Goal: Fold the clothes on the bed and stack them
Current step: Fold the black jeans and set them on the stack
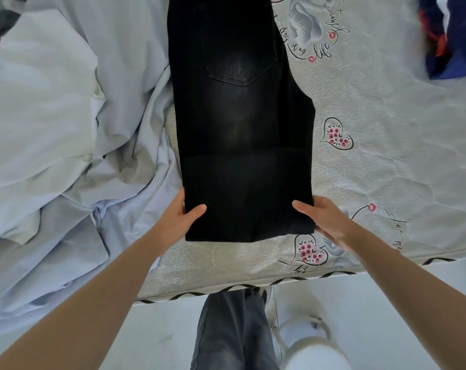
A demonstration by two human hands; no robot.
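Patterned mattress fills the right half of the bed; a rumpled pale sheet is heaped on the left. Black jeans lie lengthwise between them, back pocket up, hem end already doubled over at the near edge. Your left hand grips the near-left side of that folded end, thumb on top. Your right hand grips the near-right side the same way. Folding looks midway. Next, likely carry this end far toward the waistband, keeping both edges aligned. Dark clothes wait far right.
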